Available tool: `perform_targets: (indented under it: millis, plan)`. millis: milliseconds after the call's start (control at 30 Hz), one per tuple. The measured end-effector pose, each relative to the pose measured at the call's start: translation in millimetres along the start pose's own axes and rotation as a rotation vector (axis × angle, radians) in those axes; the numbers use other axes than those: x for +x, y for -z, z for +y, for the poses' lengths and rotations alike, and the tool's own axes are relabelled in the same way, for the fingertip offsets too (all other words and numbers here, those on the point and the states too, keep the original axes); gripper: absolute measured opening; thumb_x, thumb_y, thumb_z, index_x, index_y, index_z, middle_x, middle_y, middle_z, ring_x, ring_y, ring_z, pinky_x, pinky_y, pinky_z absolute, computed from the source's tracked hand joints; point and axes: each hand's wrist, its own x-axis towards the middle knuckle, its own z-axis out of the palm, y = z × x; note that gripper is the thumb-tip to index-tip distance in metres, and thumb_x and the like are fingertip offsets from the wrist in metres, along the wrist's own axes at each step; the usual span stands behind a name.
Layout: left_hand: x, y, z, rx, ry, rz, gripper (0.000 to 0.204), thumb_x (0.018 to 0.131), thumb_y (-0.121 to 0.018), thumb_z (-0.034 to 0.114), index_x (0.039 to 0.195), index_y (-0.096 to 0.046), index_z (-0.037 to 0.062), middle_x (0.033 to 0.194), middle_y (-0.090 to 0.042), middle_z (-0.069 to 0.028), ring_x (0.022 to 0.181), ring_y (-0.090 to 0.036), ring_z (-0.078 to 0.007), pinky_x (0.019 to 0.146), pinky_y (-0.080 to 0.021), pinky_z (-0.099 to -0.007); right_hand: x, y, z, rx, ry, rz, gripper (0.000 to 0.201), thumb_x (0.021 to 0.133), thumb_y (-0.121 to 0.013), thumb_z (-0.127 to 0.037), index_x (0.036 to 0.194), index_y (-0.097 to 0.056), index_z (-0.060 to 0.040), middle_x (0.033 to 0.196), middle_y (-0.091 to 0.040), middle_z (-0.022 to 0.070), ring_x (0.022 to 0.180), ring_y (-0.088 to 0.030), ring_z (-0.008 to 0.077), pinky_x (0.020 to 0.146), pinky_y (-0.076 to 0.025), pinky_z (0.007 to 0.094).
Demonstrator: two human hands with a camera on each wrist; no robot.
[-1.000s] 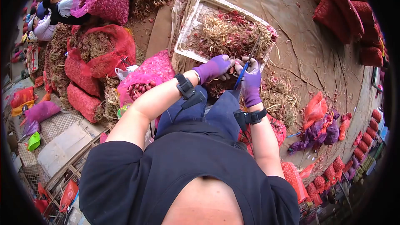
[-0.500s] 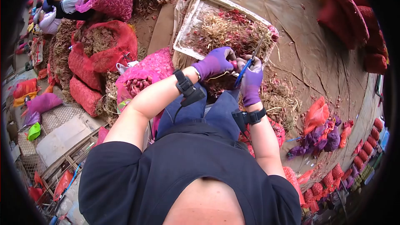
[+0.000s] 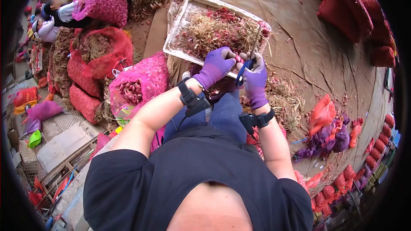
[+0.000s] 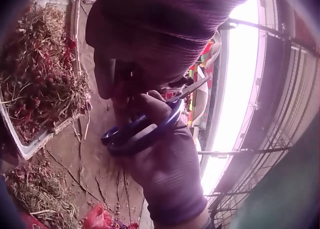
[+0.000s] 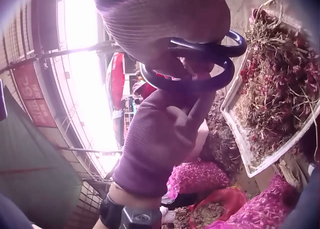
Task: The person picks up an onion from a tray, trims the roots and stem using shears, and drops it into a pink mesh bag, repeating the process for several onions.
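My left hand (image 3: 215,69), in a purple glove, pinches a small red onion (image 3: 239,59) at its fingertips. Close beside it, my gloved right hand (image 3: 256,81) holds scissors (image 3: 243,72) with blue handles, the blades pointing away from me. In the left wrist view, the blue scissor loops (image 4: 145,134) lie across the right hand's fingers. The right wrist view shows the left hand (image 5: 160,134) meeting the right hand (image 5: 175,19) at the fingertips, with the onion mostly hidden there. Both hands are above the near edge of a white tray (image 3: 182,54) holding dry stalks and red skins.
A pink mesh bag (image 3: 147,77) of red onions stands left of my legs. Red mesh sacks (image 3: 87,79) are behind it. Dry trimmings (image 3: 284,102) lie on the brown tarp (image 3: 299,21) to the right. At the upper left sits another person (image 3: 64,13) beside a full pink bag.
The head view has shifted, so the tray appears further left. My left fingers are more curled than a second ago, and the pink onion now shows between the hands. The scissors stay in my right hand.
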Motion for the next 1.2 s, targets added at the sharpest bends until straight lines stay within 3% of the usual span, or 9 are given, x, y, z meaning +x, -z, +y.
perform_targets:
  millis: [133, 267, 467, 600, 633, 733, 867, 933, 1200]
  plan:
    - [1, -14, 17, 0.171, 0.023, 0.042, 0.008, 0.076, -0.066, 0.009, 0.079, -0.064, 0.0014, 0.071, -0.064, -0.0090, 0.064, -0.061, -0.0126, 0.059, -0.049, -0.0284, -2, 12, 0, -0.206, 0.063, 0.070, 0.037, 0.077, -0.067, 0.002, 0.108, -0.049, -0.0030, 0.097, -0.059, 0.0046, 0.085, -0.057, 0.0088, 0.075, -0.048, 0.0209]
    - [1, -24, 20, 0.244, -0.111, 0.067, 0.009, 0.076, -0.065, 0.011, 0.080, -0.064, 0.0032, 0.071, -0.063, -0.0106, 0.063, -0.062, -0.0195, 0.061, -0.049, -0.0314, -4, 20, -6, -0.109, 0.072, 0.038, 0.038, 0.077, -0.067, 0.002, 0.109, -0.048, -0.0031, 0.096, -0.060, 0.0047, 0.081, -0.056, 0.0069, 0.073, -0.046, 0.0198]
    - [-1, -29, 16, 0.268, -0.114, 0.167, 0.009, 0.079, -0.063, 0.010, 0.080, -0.062, 0.0014, 0.074, -0.064, -0.0111, 0.068, -0.064, -0.0185, 0.062, -0.050, -0.0300, 0, 36, -11, 0.020, -0.037, -0.023, 0.039, 0.077, -0.063, 0.006, 0.111, -0.045, -0.0007, 0.104, -0.061, 0.0128, 0.090, -0.061, 0.0150, 0.077, -0.053, 0.0253]
    - [12, -30, 0, -0.169, 0.099, 0.072, 0.014, 0.088, -0.054, 0.007, 0.097, -0.055, -0.0031, 0.088, -0.063, -0.0120, 0.078, -0.065, -0.0159, 0.061, -0.053, -0.0261, -1, 43, -10, 0.227, -0.171, -0.005, 0.043, 0.079, -0.061, 0.007, 0.116, -0.040, -0.0008, 0.105, -0.061, 0.0155, 0.089, -0.062, 0.0181, 0.076, -0.053, 0.0260]
    - [16, -29, 3, -0.541, 0.214, 0.078, 0.025, 0.089, -0.052, 0.009, 0.111, -0.051, -0.0018, 0.093, -0.062, -0.0111, 0.077, -0.063, -0.0148, 0.059, -0.052, -0.0252, -1, 42, -10, 0.261, -0.182, 0.007, 0.043, 0.080, -0.061, 0.006, 0.116, -0.040, -0.0009, 0.105, -0.061, 0.0154, 0.089, -0.062, 0.0180, 0.075, -0.053, 0.0260]
    - [15, -16, 7, -0.114, 0.060, -0.030, 0.033, 0.092, -0.051, 0.015, 0.121, -0.047, -0.0007, 0.093, -0.061, -0.0080, 0.077, -0.061, -0.0127, 0.059, -0.050, -0.0225, 2, 40, -11, 0.233, -0.165, 0.043, 0.043, 0.080, -0.061, 0.006, 0.117, -0.040, -0.0010, 0.105, -0.061, 0.0145, 0.089, -0.062, 0.0179, 0.073, -0.053, 0.0254]
    - [4, -20, 6, -0.333, 0.067, -0.330, 0.036, 0.088, -0.059, 0.014, 0.120, -0.050, 0.0006, 0.100, -0.060, -0.0060, 0.085, -0.059, -0.0107, 0.073, -0.050, -0.0235, 7, 35, -11, -0.037, -0.013, 0.069, 0.040, 0.078, -0.063, 0.004, 0.113, -0.045, 0.0002, 0.103, -0.061, 0.0126, 0.086, -0.062, 0.0146, 0.069, -0.051, 0.0219]
    - [3, -20, 4, -0.458, 0.102, -0.306, 0.035, 0.084, -0.063, 0.010, 0.116, -0.053, 0.0010, 0.102, -0.061, -0.0058, 0.088, -0.060, -0.0108, 0.081, -0.049, -0.0263, 6, 32, -15, 0.039, -0.017, 0.063, 0.040, 0.078, -0.066, 0.002, 0.112, -0.046, 0.0013, 0.102, -0.062, 0.0124, 0.084, -0.061, 0.0128, 0.069, -0.050, 0.0215]
    - [-7, -27, 26, -0.022, -0.080, 0.018, 0.027, 0.081, -0.065, 0.009, 0.106, -0.056, 0.0028, 0.100, -0.062, -0.0076, 0.091, -0.061, -0.0159, 0.083, -0.049, -0.0283, 12, 30, -9, 0.008, -0.003, 0.003, 0.041, 0.077, -0.071, -0.004, 0.110, -0.046, 0.0009, 0.095, -0.061, 0.0077, 0.079, -0.058, 0.0097, 0.068, -0.049, 0.0215]
